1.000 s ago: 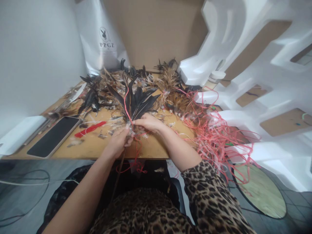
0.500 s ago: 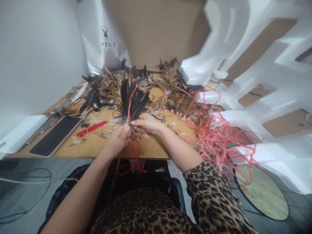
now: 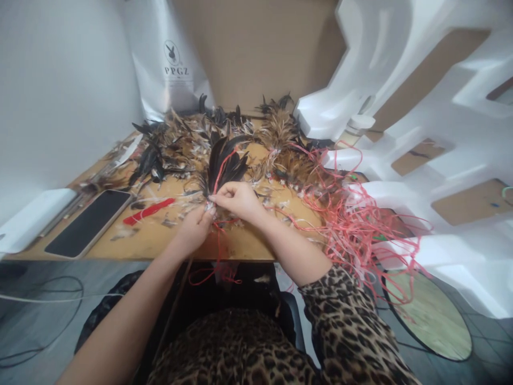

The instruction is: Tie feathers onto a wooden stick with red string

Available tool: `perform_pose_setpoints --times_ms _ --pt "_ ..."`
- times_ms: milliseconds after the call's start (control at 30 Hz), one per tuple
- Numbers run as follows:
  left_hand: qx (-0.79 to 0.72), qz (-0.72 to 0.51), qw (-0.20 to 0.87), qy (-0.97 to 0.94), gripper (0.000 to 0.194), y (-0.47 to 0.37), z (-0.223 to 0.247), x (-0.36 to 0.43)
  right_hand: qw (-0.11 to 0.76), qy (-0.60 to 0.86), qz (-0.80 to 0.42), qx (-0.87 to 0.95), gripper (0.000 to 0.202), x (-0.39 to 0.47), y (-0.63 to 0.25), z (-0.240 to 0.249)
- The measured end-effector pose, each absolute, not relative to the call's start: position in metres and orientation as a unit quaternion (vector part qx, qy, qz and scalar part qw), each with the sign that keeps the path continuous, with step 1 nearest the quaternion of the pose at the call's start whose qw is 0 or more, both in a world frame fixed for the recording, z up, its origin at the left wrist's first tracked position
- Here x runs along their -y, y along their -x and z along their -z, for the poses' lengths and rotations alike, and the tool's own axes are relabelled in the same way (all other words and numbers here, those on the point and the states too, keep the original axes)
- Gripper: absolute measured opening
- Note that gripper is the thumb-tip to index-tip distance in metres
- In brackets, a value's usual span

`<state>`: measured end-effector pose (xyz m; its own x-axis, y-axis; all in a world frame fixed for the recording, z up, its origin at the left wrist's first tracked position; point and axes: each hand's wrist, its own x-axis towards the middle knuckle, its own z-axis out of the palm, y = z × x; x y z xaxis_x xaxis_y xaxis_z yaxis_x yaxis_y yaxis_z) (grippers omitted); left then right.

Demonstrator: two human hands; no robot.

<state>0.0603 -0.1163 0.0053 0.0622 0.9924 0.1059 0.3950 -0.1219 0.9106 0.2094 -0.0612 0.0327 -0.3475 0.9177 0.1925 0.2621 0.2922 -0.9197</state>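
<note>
A bunch of dark feathers [image 3: 226, 160] fans upward above the near part of the table. My left hand [image 3: 197, 224] is closed round its bound base, thumb and fingers pinching the quill ends. Just above it, my right hand [image 3: 237, 200] is closed in a pinch at the lower part of the bunch; what lies between its fingertips is too small to make out. A pink-red cord [image 3: 224, 170] runs up along the front of the feathers, and more of it dangles below my hands past the table edge.
Brown and black feathers [image 3: 176, 139] lie heaped along the back of the table [image 3: 140, 243]. A pink cord tangle [image 3: 360, 224] spreads at the right beside white foam pieces [image 3: 420, 251]. A phone [image 3: 90, 222] and red strip [image 3: 149, 211] lie left. A jar [image 3: 356, 128] stands behind.
My right hand has moved up and left over the base of the bunch, its fingers curling in more. The feathers have tilted to the right and sit slightly lower.
</note>
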Motion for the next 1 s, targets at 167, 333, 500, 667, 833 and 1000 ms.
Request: perform_pose_setpoints --times_ms 167,333,500,667,833,1000 --pt "-0.596 -0.304 0.234 -0.706 0.024 -0.056 -0.009 0.110 0.377 0.402 -0.409 0.727 0.024 0.061 -0.209 -0.029" --pt "-0.636 -0.270 0.179 -0.700 0.026 -0.053 -0.008 0.107 0.342 0.452 -0.354 0.744 0.030 0.063 -0.210 -0.033" --pt "-0.651 -0.233 0.139 -0.709 0.026 -0.051 -0.009 0.106 0.357 0.453 -0.402 0.711 0.023 0.058 -0.206 -0.026" --pt "-0.675 -0.171 0.108 -0.709 0.032 -0.048 -0.017 0.104 0.405 0.401 -0.450 0.688 0.022 0.057 -0.204 -0.021" --pt "-0.671 -0.097 0.106 -0.727 0.034 -0.060 -0.018 0.108 0.414 0.306 -0.297 0.804 0.021 0.065 -0.206 -0.027" --pt "-0.612 -0.105 0.121 -0.774 0.032 -0.066 -0.017 0.116 0.429 0.272 -0.167 0.845 0.017 0.065 -0.210 -0.029"
